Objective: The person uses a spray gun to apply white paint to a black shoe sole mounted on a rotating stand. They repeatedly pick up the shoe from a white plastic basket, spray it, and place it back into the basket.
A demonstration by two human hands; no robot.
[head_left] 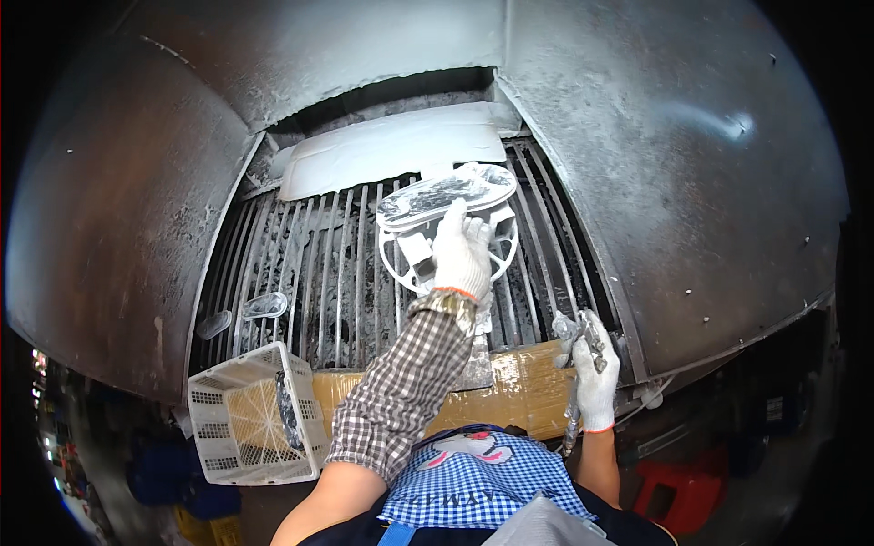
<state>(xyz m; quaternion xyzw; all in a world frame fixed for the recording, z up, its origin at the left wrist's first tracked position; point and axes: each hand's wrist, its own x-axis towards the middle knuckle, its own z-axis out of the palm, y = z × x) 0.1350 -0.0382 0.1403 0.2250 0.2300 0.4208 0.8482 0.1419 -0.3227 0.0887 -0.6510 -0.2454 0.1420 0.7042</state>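
A long oval piece [446, 197] with a white rim and a silvery, white-smeared face sits tilted above a round white spoked stand [512, 259]. My left hand [462, 247], in a white knitted glove with an orange cuff, reaches over the stand. Its fingers are bent at the near rim of the oval piece, gripping it there. My right hand [597, 387], gloved the same way, is closed around a grey, crusted spray gun [566, 329] at the near right. A dirty hose [572, 423] hangs below that hand. The left palm and the underside of the oval piece are hidden.
Powder-coated metal walls [674, 182] flank a grate of bars [341, 273]. Two small oval pieces, one a clear-looking piece [265, 306], lie at its left. A white plastic basket [305, 400] stands near left, beside a taped cardboard strip [528, 391]. A pale sheet [391, 146] lies at the back.
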